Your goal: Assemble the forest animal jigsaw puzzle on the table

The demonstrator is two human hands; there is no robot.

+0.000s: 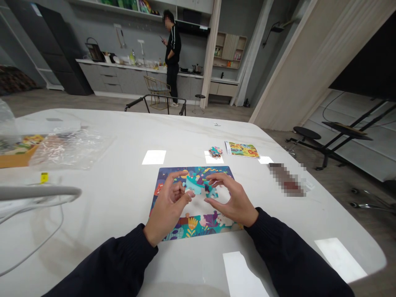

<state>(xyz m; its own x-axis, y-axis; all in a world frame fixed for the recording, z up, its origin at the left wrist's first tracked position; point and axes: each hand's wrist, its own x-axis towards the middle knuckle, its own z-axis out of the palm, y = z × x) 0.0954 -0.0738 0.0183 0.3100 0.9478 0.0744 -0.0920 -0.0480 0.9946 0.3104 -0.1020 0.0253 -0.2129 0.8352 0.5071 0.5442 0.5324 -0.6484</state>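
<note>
My left hand (169, 199) holds a teal jigsaw puzzle piece (194, 186) between thumb and fingers, over the middle of a colourful puzzle (192, 222). Just to its right, my right hand (230, 196) curves its thumb and fingers around a smaller teal and white puzzle piece (213, 192). The two pieces are close together; whether they touch is hard to make out. Dark blue artwork fills the puzzle's far edge, with plants and a white animal along its near edge. White surface shows through the middle. Beyond it lies a small pile of puzzle pieces (215, 152).
A picture sheet (243, 149) lies at the far right of the white table (117, 198). Clear plastic wrapping (72, 148) and an orange-sided box (18, 159) are on the left, near a white cable (46, 239). A person (173, 49) stands by the kitchen counter.
</note>
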